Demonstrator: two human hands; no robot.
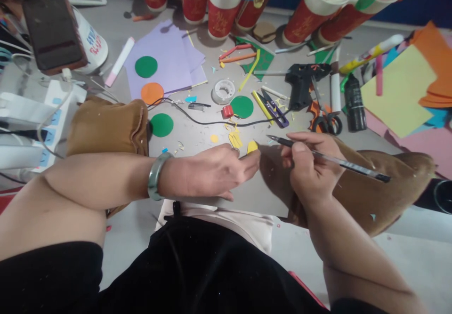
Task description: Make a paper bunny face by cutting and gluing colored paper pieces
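My right hand [310, 163] is closed around a pen [353, 167], whose dark tip points left, above the table. My left hand [215, 170], with a pale green bangle at its wrist, is closed near the table's front edge. Between its fingertips a small yellow paper piece [252, 147] sticks up. Another yellow paper cutout [235, 140] lies just beyond the left hand, among tiny paper scraps. A green paper circle [242, 107] and a red cap [228, 111] are a little farther back.
Brown cushions [106, 128] lie under both forearms. A black glue gun [300, 83] trails its cord across the table. Scissors [326, 118], purple-handled snips [274, 109], and a tape roll [223, 91] lie nearby. Red paper cups [223, 20] line the back; coloured paper [400, 90] is at right.
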